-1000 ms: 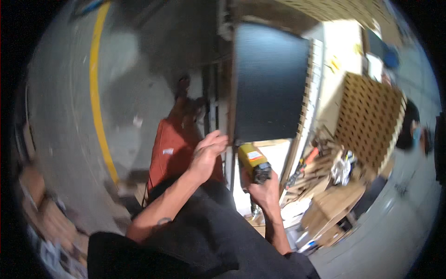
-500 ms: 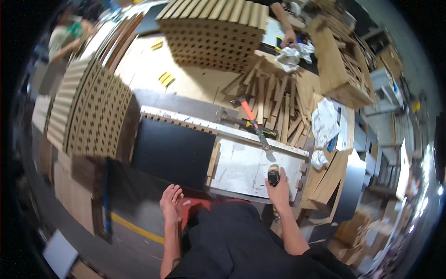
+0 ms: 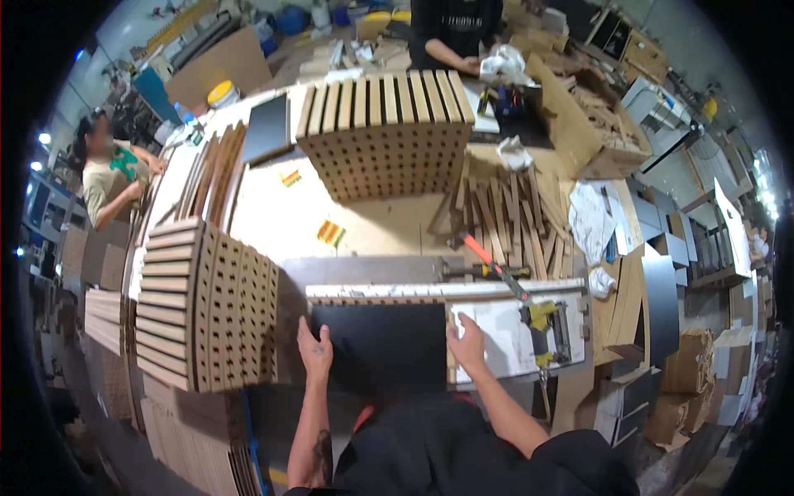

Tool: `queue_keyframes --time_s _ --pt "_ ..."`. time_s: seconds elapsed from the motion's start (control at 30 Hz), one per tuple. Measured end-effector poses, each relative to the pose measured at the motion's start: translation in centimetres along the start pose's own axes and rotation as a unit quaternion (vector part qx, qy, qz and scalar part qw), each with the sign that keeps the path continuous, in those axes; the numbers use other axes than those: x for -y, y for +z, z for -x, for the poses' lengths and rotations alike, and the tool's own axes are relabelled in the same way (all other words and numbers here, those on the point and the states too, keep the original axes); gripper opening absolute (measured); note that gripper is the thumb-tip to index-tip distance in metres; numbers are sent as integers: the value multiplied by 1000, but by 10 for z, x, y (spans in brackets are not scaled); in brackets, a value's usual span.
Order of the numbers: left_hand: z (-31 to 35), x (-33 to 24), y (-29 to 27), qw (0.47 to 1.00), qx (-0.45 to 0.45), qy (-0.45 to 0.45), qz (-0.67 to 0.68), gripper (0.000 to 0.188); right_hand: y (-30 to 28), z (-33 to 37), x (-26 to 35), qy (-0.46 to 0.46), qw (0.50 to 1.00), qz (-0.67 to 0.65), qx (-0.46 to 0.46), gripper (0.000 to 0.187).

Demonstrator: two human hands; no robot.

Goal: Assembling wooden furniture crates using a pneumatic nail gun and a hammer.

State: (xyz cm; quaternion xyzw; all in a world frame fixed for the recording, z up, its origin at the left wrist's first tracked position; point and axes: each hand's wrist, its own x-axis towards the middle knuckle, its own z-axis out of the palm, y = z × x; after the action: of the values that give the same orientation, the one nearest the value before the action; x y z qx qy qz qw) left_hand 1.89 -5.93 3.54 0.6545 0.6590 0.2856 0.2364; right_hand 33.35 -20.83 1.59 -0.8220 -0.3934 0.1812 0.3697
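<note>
A flat black panel lies in front of me on the bench, with a wooden strip along its right end. My left hand grips the panel's left edge, thumb up and fingers along the side. At the other end my right hand holds the panel's edge by the strip; its fingertips are partly hidden. Right of that hand, a yellow-green and black nail gun rests on the white work surface. A hammer with an orange and black handle lies just beyond it.
Slatted, perforated wooden panels are stacked at left and far centre. Loose wood strips lie at back right, near a cardboard box. A white rail runs behind the panel. One co-worker stands across the bench, another at far left.
My right hand has let go of the nail gun, now lying on the white surface, and moved left to the panel's right end. My left hand has come up to its left edge. The view has tilted up.
</note>
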Motion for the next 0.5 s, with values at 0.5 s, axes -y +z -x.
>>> queue_keyframes --time_s 0.5 --pt "-65 51 33 987 82 -58 129 49 57 -14 54 235 969 71 -28 54"
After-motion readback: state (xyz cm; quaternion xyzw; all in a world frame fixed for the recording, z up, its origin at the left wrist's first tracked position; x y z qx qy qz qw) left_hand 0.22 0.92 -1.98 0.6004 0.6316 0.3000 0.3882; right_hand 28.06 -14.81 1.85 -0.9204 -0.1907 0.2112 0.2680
